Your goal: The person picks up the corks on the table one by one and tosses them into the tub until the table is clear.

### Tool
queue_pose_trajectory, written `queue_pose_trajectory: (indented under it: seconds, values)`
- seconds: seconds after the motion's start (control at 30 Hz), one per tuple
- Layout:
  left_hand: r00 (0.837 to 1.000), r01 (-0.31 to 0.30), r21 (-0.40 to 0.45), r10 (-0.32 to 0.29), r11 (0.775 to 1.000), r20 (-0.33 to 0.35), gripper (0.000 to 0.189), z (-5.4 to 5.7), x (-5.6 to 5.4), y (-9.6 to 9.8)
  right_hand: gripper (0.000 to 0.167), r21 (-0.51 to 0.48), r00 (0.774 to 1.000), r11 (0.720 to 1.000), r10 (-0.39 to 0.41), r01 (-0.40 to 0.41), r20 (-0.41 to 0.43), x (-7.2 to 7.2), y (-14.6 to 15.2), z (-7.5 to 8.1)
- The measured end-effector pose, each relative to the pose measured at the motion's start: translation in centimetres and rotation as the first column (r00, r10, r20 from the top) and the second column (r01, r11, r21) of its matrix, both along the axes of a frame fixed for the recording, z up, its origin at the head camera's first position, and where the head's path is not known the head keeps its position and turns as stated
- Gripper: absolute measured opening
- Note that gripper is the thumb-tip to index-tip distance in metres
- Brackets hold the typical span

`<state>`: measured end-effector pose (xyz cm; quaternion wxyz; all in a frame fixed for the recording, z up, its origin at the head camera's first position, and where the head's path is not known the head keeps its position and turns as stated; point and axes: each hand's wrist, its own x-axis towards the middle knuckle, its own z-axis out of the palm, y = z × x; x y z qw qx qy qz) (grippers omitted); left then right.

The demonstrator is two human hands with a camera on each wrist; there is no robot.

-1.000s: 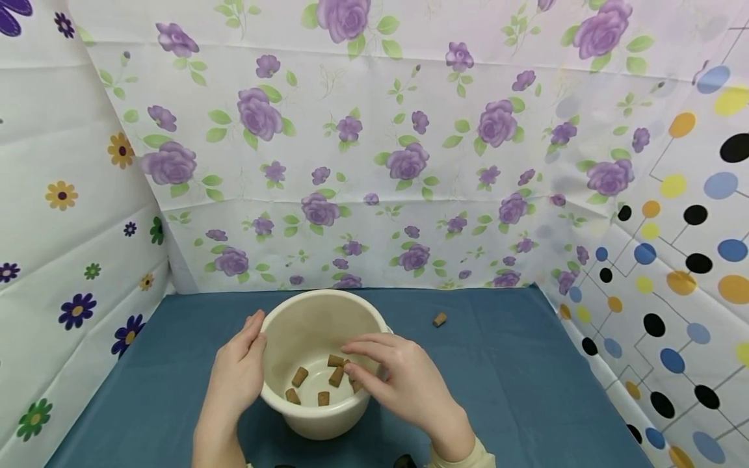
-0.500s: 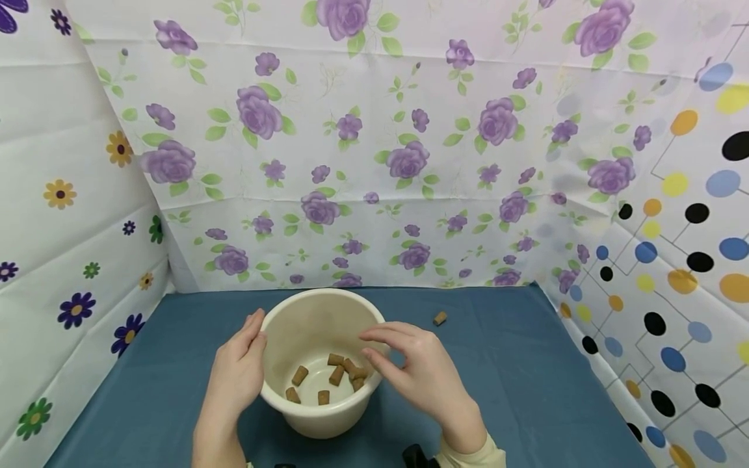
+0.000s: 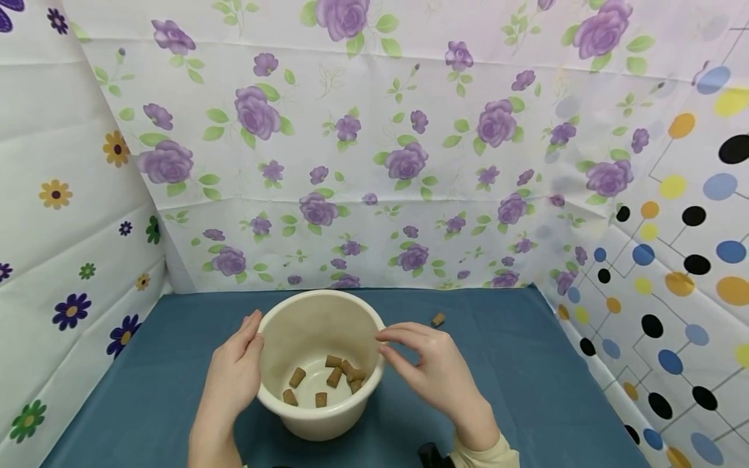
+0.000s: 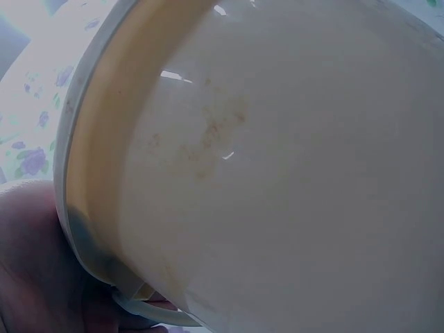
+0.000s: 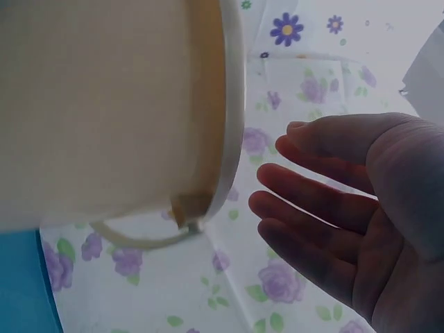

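Observation:
A cream plastic bucket (image 3: 320, 429) stands on the blue cloth, its mouth tilted towards me, with several brown corks (image 3: 334, 377) scattered on its floor. At its left side my left hand (image 3: 231, 374) grips the rim, thumb at the edge; the left wrist view has that hand (image 4: 31, 263) against the rim near the handle, fingers partly hidden. My right hand (image 3: 439, 370) is just beside the right rim, holding nothing. Its loosely bent fingers (image 5: 316, 194) show apart from the bucket wall in the right wrist view.
One more cork (image 3: 437, 319) lies on the blue cloth (image 3: 497, 383), behind the right hand. The bucket's curved handle (image 5: 139, 243) hangs on its far side. Patterned sheets (image 3: 363, 149) rise at the back and both sides.
My right hand has moved out of the bucket to the right, past the rim, uncovering the corks at the bucket's right side. The left hand has stayed at the rim.

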<state>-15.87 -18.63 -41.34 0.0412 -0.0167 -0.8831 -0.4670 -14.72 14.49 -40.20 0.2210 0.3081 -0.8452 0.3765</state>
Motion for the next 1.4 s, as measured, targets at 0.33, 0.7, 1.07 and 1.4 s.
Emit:
queue_pose_trajectory:
  seconds: [0.33, 0.7, 1.07, 1.4]
  values:
    - [1.000, 0.000, -0.008, 0.000, 1.000, 0.001, 0.053, 0.0, 0.1, 0.0, 0.019, 0.026, 0.999, 0.999, -0.031, 0.030, 0.029, -0.3, 1.7, -1.1]
    - [0.999, 0.006, 0.001, -0.006, 1.000, 0.041, 0.053, 0.1, -0.1, 0.1, 0.016, 0.066, 0.994, 0.994, -0.091, 0.087, 0.060, -0.6, 3.7, -1.6]
    - [0.999, 0.009, 0.002, -0.009, 1.000, 0.033, 0.053, 0.0, 0.0, 0.0, 0.017, 0.091, 0.990, 0.988, -0.127, 0.121, 0.063, -0.6, 5.3, -1.8]
    - [1.000, 0.012, 0.003, -0.012, 1.000, 0.027, 0.053, -0.1, -0.1, 0.0, 0.017, 0.127, 0.978, 0.976, -0.190, 0.179, 0.085, -1.3, 6.7, -2.5]
